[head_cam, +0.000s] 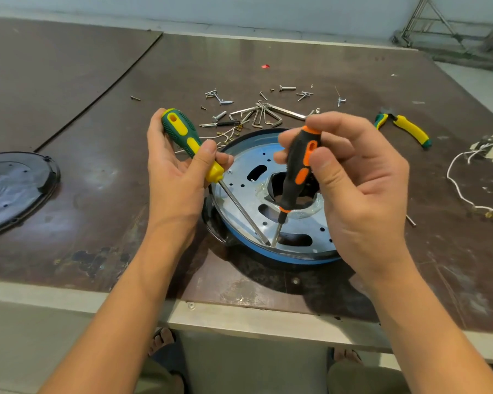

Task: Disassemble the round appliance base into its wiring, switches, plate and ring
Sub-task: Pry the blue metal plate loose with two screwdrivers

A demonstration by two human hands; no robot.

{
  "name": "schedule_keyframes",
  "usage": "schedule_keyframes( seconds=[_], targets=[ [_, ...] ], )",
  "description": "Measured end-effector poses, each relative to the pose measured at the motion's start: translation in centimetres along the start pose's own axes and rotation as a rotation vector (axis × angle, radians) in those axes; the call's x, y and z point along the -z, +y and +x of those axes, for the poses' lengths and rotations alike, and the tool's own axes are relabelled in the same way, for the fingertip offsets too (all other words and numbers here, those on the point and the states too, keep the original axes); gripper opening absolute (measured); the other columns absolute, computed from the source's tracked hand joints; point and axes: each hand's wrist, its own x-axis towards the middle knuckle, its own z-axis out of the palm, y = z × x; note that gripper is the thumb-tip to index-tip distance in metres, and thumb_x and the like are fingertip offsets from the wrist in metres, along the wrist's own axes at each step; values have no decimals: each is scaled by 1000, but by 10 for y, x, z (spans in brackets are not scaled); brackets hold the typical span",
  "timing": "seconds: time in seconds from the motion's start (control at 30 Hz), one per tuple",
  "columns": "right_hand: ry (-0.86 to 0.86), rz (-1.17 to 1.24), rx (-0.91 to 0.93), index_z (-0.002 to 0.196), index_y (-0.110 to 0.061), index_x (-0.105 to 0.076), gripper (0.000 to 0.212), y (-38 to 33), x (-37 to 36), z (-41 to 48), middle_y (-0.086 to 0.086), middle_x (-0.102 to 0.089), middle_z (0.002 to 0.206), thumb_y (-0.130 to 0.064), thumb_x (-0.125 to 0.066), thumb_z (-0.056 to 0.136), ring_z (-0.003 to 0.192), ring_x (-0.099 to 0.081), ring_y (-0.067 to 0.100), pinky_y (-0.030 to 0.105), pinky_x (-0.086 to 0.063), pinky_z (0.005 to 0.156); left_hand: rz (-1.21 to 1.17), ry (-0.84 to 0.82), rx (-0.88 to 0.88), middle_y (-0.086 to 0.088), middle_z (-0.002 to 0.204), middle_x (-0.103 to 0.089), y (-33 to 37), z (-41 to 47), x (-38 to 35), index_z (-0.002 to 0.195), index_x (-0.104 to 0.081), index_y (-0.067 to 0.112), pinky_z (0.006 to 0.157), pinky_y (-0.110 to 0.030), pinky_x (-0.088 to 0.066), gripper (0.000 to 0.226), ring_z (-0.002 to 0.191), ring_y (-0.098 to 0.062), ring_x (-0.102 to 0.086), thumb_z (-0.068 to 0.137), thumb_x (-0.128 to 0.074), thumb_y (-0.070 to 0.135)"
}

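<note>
Round appliance base (217, 226) sits dead centre of the frame on the brown board table (97, 200), a bit back from the metal-trimmed front edge. Your left hand (177, 172) is wrapped round the ribbed green-and-yellow screwdriver (182, 132). Your right hand (362, 177) pinches the black-and-orange screwdriver (299, 166) near the top of its handle. Both tips meet at the near rim of the shiny metal plate (241, 173), right where it tucks inside the blue ring (296, 260).

You've got open board to the left, between the base and the glossy black oval cover (12, 189) at the left edge. The back is crowded: a fan of bent hex keys (262, 115) and loose screws (219, 100) lie just past the far rim. To the right you've got yellow-handled pliers (404, 127) and looping white wire (461, 194).

The plate is flat and round, with small holes, curved slots and a big centre opening. The table surface is scuffed and stained.
</note>
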Motion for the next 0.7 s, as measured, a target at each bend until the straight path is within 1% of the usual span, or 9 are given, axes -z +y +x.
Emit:
schedule_keyframes(
  seconds=[0.1,0.13,0.2,0.3,0.37,0.43,0.5,0.6,0.7],
  targets=[
    [-22,75,-27,121,-7,-56,20,0,0,-1,19,-70,114,-5,-43,106,102,-70,35,39,-55,86,14,4,0,4,145,-41,0,0,0,157,-17,15,84,-32,-59,72,83,-24,-74,99,-58,4],
    [-30,77,-25,119,-9,-56,16,-2,-3,0,19,-67,114,-14,-48,106,102,-68,32,38,-53,86,18,6,-2,4,145,-42,0,0,0,157,-16,15,84,-32,-59,72,83,-24,-74,100,-58,3],
    [-12,24,-2,114,-13,-54,24,-5,-6,2,15,-60,106,-28,-63,98,93,-60,22,30,-50,82,19,11,0,1,145,-42,-1,0,1,157,-16,14,83,-32,-58,72,82,-24,-73,100,-58,2],
    [26,-4,12,116,-13,-56,24,-2,-5,2,10,-64,98,-10,-65,95,88,-66,16,25,-53,81,27,13,2,18,127,-58,-3,2,2,156,-18,14,83,-33,-59,70,82,-24,-73,100,-58,4],
    [27,40,-13,130,-10,-52,31,0,-3,0,11,-72,107,-3,-55,100,95,-74,24,33,-58,85,35,1,-5,31,109,-65,-5,2,3,156,-18,15,84,-34,-59,69,83,-24,-73,100,-58,4],
    [5,86,-44,136,-5,-48,33,-1,-3,-1,18,-71,114,0,-46,104,101,-73,33,40,-58,89,32,-2,-9,35,104,-65,-5,2,3,156,-18,15,84,-34,-59,69,83,-23,-73,100,-58,4],
    [-24,74,-35,131,-1,-52,26,-2,-4,0,23,-68,115,-6,-47,105,102,-71,33,40,-57,88,35,-1,-9,36,105,-64,-5,2,3,156,-18,14,84,-34,-59,69,83,-23,-73,100,-58,4],
    [-13,-17,23,125,-6,-57,34,-5,-7,2,10,-62,98,-23,-65,96,88,-63,11,24,-54,78,35,13,-1,32,113,-63,-5,2,2,156,-19,14,84,-34,-59,69,83,-24,-73,100,-58,4],
    [22,-32,14,128,-13,-58,33,-1,-5,3,0,-67,96,-11,-63,96,88,-66,10,24,-55,78,26,24,8,25,120,-60,-4,2,3,155,-21,16,85,-36,-60,68,84,-26,-74,99,-59,5]
  ],
)
